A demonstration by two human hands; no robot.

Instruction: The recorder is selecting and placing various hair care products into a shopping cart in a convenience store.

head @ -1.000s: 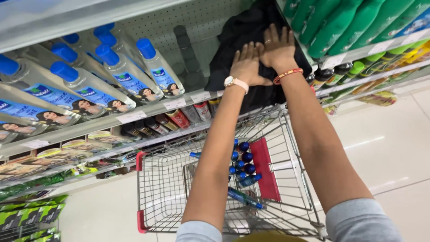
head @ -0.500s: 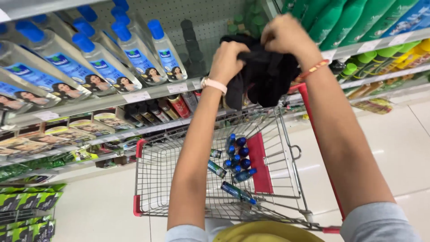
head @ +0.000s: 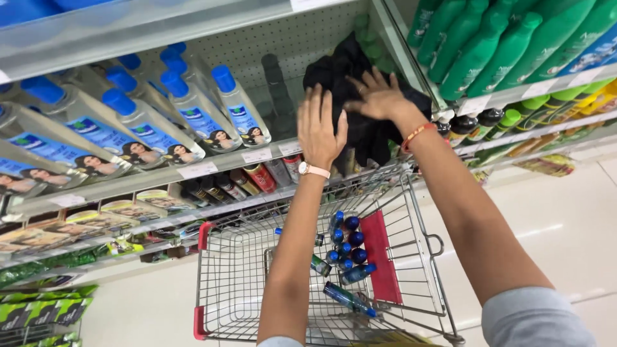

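A bunched black cloth (head: 334,71) lies on the empty part of a shop shelf, partly hanging over its front edge. My right hand (head: 379,96), with a red thread bracelet at the wrist, lies flat on the cloth with fingers spread. Just left of the cloth is my left hand (head: 318,125), wearing a wristwatch; it is raised with its palm toward the fabric and fingers apart, holding nothing. Both arms reach up over a wire shopping cart (head: 421,212).
The cart holds several small blue-capped bottles (head: 347,247) beside a red seat flap. Clear bottles with blue caps (head: 193,109) fill the shelf to the left and green bottles (head: 488,45) the shelf to the right. A pale tiled floor (head: 565,199) lies below.
Half a second ago both hands gripped the black cloth in the air. Now it rests on the shelf; both hands have opened, the left one off it.
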